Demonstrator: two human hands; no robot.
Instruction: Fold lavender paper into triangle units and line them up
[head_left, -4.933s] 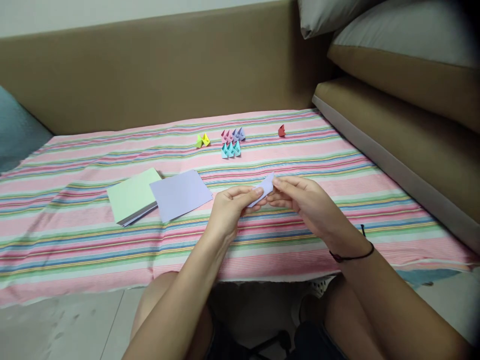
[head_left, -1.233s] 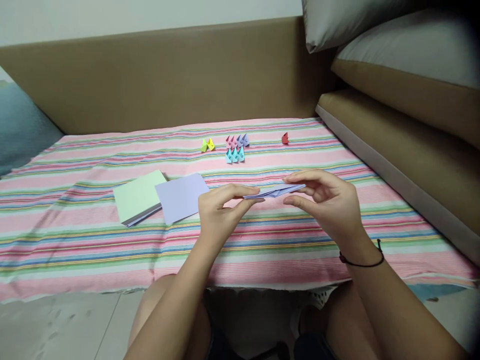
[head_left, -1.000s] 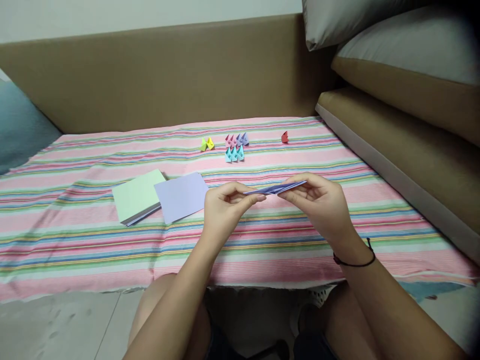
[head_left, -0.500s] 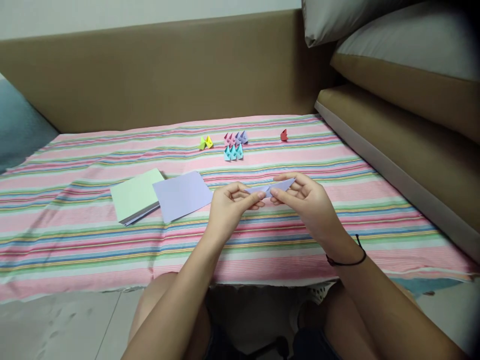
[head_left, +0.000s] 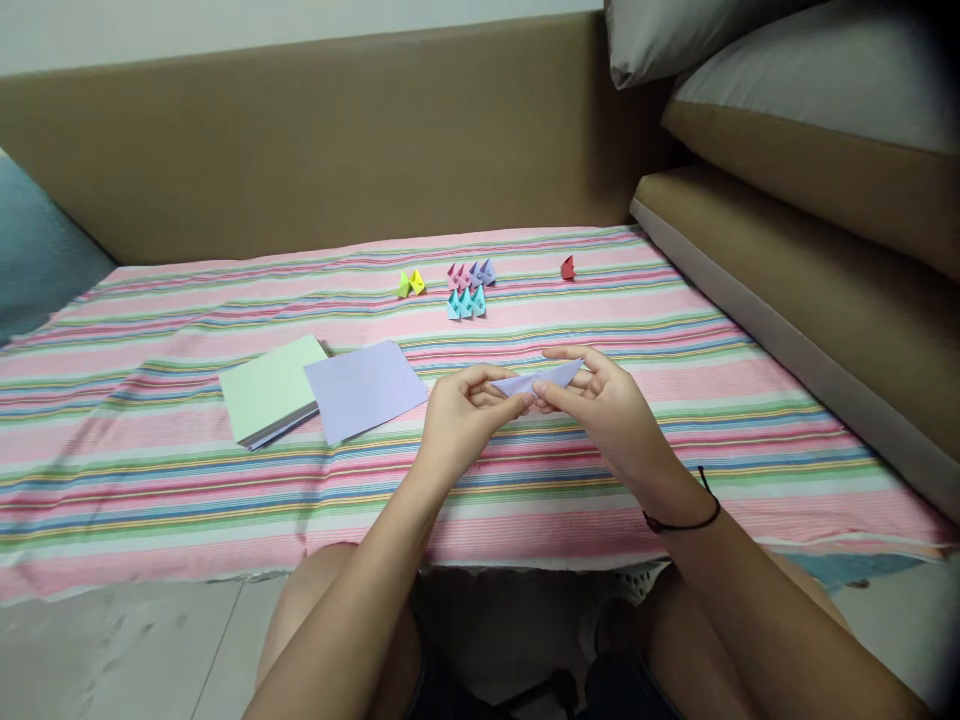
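Between my two hands is a folded purple paper (head_left: 564, 373), narrow and pointed at both ends, held above the striped cloth. My left hand (head_left: 466, 408) pinches its left part, thumb in front near the middle. With thumb and fingers my right hand (head_left: 600, 392) grips the right part, and the pointed right tip sticks up past the fingers. Both thumbs nearly meet at the paper's centre. Left of my left hand lies a flat purple sheet (head_left: 365, 390), beside a stack of paper (head_left: 271, 390) with a light green sheet on top.
Farther back on the striped cloth (head_left: 225, 500) sit small folded paper pieces: yellow ones (head_left: 411, 284), pink ones (head_left: 458, 277), purple ones (head_left: 483, 272), turquoise ones (head_left: 466, 303) and a red one (head_left: 568, 268). Stacked cushions (head_left: 810, 280) border the right side; a brown backrest (head_left: 337, 150) stands behind.
My right hand has shifted slightly left and its thumb is closer to my left thumb. The folded paper's right tip has moved a little left and now bends upward more.
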